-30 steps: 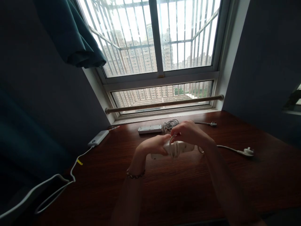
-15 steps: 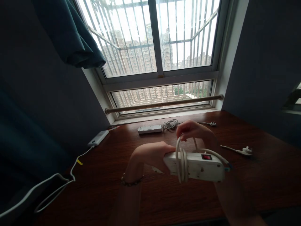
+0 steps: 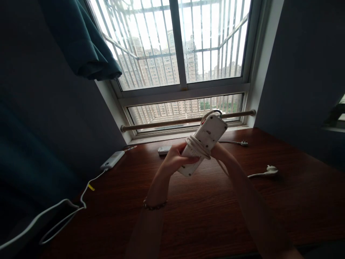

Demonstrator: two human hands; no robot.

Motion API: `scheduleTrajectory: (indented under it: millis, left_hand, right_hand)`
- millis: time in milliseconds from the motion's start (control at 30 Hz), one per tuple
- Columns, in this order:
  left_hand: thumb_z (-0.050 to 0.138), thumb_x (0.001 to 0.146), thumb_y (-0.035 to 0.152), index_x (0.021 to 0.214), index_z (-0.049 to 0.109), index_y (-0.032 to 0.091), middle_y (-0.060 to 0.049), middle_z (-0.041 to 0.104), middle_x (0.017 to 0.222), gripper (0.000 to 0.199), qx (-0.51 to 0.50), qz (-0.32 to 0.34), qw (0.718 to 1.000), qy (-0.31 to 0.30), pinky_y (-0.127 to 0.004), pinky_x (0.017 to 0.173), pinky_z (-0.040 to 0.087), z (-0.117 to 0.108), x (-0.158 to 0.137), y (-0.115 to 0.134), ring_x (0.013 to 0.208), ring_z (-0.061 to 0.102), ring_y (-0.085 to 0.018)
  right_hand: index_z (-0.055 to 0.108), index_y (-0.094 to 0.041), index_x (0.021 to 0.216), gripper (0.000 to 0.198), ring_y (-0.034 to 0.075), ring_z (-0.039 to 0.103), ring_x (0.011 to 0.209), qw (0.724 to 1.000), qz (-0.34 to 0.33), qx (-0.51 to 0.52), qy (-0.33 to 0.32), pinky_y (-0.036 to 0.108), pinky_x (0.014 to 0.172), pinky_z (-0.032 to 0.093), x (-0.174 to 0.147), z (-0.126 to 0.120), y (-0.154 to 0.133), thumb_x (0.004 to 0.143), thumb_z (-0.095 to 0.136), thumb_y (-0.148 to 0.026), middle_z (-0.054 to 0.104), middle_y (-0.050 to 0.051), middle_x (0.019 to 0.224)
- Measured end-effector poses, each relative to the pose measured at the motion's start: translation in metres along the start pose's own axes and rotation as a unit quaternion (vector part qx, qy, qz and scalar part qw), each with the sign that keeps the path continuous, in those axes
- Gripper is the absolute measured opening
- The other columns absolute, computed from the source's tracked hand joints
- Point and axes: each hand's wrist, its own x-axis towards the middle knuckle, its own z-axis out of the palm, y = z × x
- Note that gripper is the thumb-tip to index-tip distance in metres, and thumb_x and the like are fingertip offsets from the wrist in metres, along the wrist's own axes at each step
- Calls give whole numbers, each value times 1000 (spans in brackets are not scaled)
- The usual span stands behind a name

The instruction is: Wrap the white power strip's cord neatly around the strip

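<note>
My left hand [image 3: 179,156] is closed around the near end of a white power strip [image 3: 211,133], thumb across its face. The strip is held up over the table, tilted with its far end up and to the right. Several turns of its white cord [image 3: 198,146] are wrapped around its middle. My right hand [image 3: 219,153] is against the strip's right side; its fingers are hidden behind it. Slack cord hangs below that hand, and past the forearm a cord with a white plug [image 3: 271,169] lies on the table.
A second white power strip [image 3: 163,150] lies near the window, partly covered by my left hand; a smaller plug [image 3: 244,142] lies to its right. At the left is a white box-shaped device [image 3: 113,160] with a white cable [image 3: 93,178]. A rod [image 3: 161,125] crosses the window.
The power strip has been raised and turned, its far end now pointing up toward the window. My right hand has gone from above the strip to behind its right side. The large plug has shifted slightly left.
</note>
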Motion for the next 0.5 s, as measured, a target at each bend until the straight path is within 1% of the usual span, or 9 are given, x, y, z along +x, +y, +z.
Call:
scheduleTrajectory:
  millis: [67,100,200,267,333,400,500]
  left_hand:
    - [80,55,25,88,69,11,-3,67,77,37,-9,-17,1000,19,-29,67,48,1,3,-4,71,62,-20]
    - [80,56,24,88,69,11,-3,68,77,37,-13,-24,999,23,-29,66,48,2,5,-6,70,63,-20]
    - [80,56,24,88,68,12,-4,70,77,37,-41,-37,998,41,-31,66,50,4,8,-11,69,65,-21]
    - [80,54,25,88,68,11,-6,70,77,38,-78,-42,994,68,-33,66,51,4,9,-12,69,66,-23]
    - [80,53,28,86,67,10,-7,71,75,40,-107,-54,988,99,-34,63,52,3,10,-12,66,67,-25]
    - [80,51,32,84,67,10,-8,71,73,42,-113,-71,983,124,-34,61,51,0,10,-10,64,67,-25]
    - [79,52,35,83,67,9,-10,71,74,42,-100,-98,982,130,-33,58,51,-7,11,-10,63,67,-25]
  right_hand:
    - [57,-17,72,16,21,55,79,1000,-7,-13,-8,31,70,47,0,0,7,78,52,-31,60,5,79]
    - [56,-17,71,15,20,55,76,999,-1,-30,-17,29,67,47,-1,0,10,77,50,-29,60,5,78]
    - [55,-15,69,13,16,51,60,992,47,-97,-66,25,55,42,-4,0,15,74,47,-24,56,3,65]
    - [57,-14,67,15,14,48,56,986,59,-124,-95,24,52,39,-5,0,18,74,47,-22,54,2,59]
    - [59,-13,69,17,15,51,61,985,44,-129,-105,23,57,39,-5,0,18,76,47,-22,57,2,63]
    - [63,-13,78,21,16,54,71,984,18,-142,-107,24,65,40,-6,-1,14,81,45,-22,62,3,73]
    - [66,-15,94,26,18,57,80,972,-8,-208,-110,26,73,39,-10,-4,2,88,42,-22,66,4,84]
